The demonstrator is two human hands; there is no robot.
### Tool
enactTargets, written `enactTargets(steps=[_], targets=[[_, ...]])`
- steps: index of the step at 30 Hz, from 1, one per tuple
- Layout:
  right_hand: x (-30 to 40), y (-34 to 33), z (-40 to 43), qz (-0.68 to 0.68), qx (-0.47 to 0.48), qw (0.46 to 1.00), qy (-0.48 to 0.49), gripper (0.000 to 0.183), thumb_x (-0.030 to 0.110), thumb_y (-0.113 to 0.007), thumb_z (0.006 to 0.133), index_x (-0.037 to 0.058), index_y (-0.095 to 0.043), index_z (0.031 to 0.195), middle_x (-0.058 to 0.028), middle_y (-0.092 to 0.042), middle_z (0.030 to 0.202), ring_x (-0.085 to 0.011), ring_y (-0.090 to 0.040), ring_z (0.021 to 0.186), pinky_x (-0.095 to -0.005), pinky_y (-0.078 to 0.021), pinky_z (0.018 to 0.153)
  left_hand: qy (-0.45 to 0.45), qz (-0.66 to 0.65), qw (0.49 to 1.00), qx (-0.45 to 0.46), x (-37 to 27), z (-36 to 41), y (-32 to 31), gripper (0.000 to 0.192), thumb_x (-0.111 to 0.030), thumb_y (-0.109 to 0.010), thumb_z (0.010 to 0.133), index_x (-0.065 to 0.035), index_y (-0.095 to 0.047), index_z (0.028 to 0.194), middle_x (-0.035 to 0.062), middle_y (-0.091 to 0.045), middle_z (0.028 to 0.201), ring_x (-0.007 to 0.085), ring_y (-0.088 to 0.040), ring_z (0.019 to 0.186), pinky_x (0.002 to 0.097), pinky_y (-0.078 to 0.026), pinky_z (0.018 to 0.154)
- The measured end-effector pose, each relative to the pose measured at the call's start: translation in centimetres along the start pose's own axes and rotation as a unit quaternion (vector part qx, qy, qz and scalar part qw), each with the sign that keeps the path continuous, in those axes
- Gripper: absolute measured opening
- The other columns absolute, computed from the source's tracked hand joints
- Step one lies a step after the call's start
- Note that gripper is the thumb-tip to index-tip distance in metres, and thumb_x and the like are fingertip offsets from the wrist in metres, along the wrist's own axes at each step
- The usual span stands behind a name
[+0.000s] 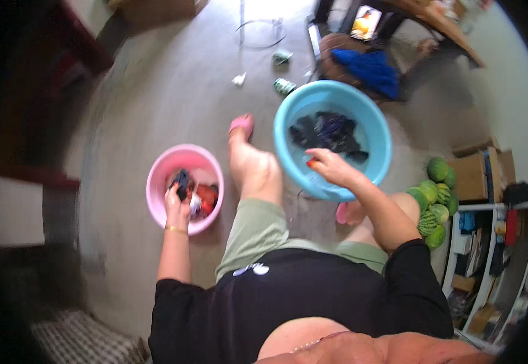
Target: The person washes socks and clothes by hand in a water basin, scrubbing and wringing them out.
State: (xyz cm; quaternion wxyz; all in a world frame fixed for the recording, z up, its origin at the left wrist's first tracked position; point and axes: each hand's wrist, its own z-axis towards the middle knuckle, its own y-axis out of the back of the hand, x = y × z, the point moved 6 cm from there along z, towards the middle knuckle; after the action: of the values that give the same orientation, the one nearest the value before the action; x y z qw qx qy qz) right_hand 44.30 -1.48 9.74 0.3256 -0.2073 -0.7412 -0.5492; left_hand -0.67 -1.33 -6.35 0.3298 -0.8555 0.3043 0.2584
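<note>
A pink plastic basin [151, 182] stands on the floor to the left, with red, white and dark wet cloth items in it. My left hand [176, 204] is over this basin, gripping a dark cloth item [182, 182]. Between my knees and the chair stands a larger light-blue plastic basin [282, 159] of water with dark clothes [332, 129] in it. Above its near side is my right hand [330, 164], fingers bent, with a small orange-red thing [312, 162] at the fingertips; what it is and whether it is held cannot be told.
Green cans [284, 86] and a crumpled white tissue [239, 79] lie on the floor beyond the basins. A blue cloth [368, 70] lies on a brown seat. Watermelons [429, 223] are piled at the right, beside cardboard boxes [469, 175] and a white shelf [494, 245].
</note>
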Motion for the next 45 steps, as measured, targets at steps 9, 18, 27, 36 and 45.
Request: enactTargets(steps=[9, 18, 27, 36, 45], targets=[[2.1, -4.9, -0.2, -0.089, 0.074, 0.993, 0.016, 0.060, 0.022, -0.054, 0.083, -0.0012, -0.030, 0.133, -0.0240, -0.048, 0.114, -0.0361, -0.049, 0.105, -0.0399, -0.0390, 0.091, 0.003, 0.003, 0.977, -0.215, 4.3, -0.7, 12.4, 0.017, -0.015, -0.052, 0.085, -0.0092, -0.053, 0.102, 0.0085, -0.056, 0.076, 0.0213, -0.055, 0.057, 0.0309, -0.048, 0.044], [3.4, -5.8, -0.1, -0.137, 0.026, 0.989, 0.051, 0.055, 0.011, -0.051, 0.079, -0.0007, -0.033, 0.130, -0.0236, -0.047, 0.106, -0.0381, -0.047, 0.101, -0.0417, -0.0379, 0.089, 0.004, 0.080, 0.982, -0.174, 6.3, 1.2, 12.0, 0.018, -0.012, -0.051, 0.083, -0.0090, -0.054, 0.101, 0.0069, -0.058, 0.081, 0.0200, -0.056, 0.064, 0.0342, -0.049, 0.048], [3.7, -6.1, 0.0, -0.138, 0.016, 0.989, 0.055, 0.054, 0.010, -0.051, 0.078, -0.0006, -0.034, 0.129, -0.0225, -0.047, 0.104, -0.0388, -0.047, 0.098, -0.0425, -0.0387, 0.087, -0.255, 0.347, 0.884, -0.185, 7.9, 7.4, 7.1, 0.044, -0.012, -0.064, 0.074, -0.0034, -0.051, 0.115, 0.0226, -0.054, 0.103, 0.0323, -0.050, 0.102, 0.0386, -0.038, 0.092], [3.5, -5.7, 0.1, -0.118, 0.019, 0.993, 0.016, 0.055, 0.009, -0.051, 0.077, -0.0007, -0.034, 0.129, -0.0231, -0.046, 0.107, -0.0383, -0.047, 0.101, -0.0418, -0.0385, 0.088, -0.078, 0.751, 0.652, 0.068, 13.7, 9.2, 1.3, 0.053, -0.010, -0.045, 0.078, -0.0107, -0.040, 0.131, 0.0168, -0.039, 0.131, 0.0384, -0.040, 0.119, 0.0433, -0.036, 0.099], [2.5, -5.2, 0.1, -0.123, 0.000, 0.992, 0.015, 0.056, 0.013, -0.053, 0.076, -0.0029, -0.034, 0.127, -0.0236, -0.046, 0.105, -0.0389, -0.046, 0.099, -0.0443, -0.0376, 0.088, -0.105, 0.746, 0.651, 0.098, 11.3, 9.0, -0.2, 0.051, -0.017, -0.049, 0.070, -0.0012, -0.054, 0.119, 0.0240, -0.049, 0.121, 0.0366, -0.048, 0.112, 0.0373, -0.037, 0.098]])
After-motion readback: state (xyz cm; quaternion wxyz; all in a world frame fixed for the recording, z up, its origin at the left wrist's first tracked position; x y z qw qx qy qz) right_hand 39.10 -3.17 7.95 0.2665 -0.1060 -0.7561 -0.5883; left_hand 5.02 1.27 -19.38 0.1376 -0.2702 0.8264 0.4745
